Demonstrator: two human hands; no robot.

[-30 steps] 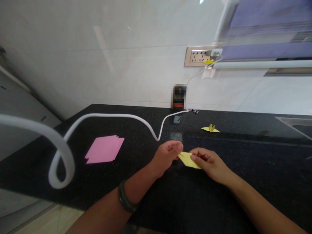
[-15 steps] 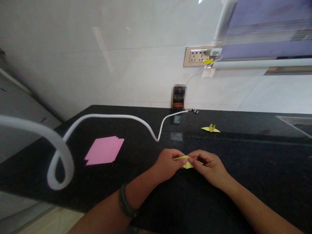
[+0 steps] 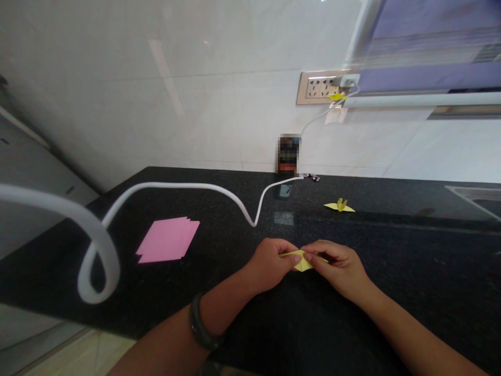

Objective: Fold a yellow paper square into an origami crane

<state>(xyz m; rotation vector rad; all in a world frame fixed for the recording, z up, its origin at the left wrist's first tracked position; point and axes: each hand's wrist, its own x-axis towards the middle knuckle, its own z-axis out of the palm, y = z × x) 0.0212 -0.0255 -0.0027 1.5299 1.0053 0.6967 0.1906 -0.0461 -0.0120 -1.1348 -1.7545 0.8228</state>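
Between my two hands is a small piece of folded yellow paper [image 3: 302,263], held just above the dark counter. My left hand [image 3: 272,263] pinches its left side, thumb on top and fingers behind. On the other side my right hand [image 3: 338,266] grips it the same way, the two thumbs almost meeting at the middle. My fingers cover much of the paper's left and right ends. Beyond my right hand lies a folded yellow paper crane [image 3: 340,206] with its wings spread.
A stack of pink paper sheets [image 3: 168,240] lies on the black counter [image 3: 230,203] at left. A thick white cable stand [image 3: 188,186] loops across the left side. A phone-like object [image 3: 288,154], blurred out, leans on the wall below a socket panel [image 3: 317,87].
The view has shifted very slightly. Both hands keep their pinch on the yellow paper, with hardly any visible movement.
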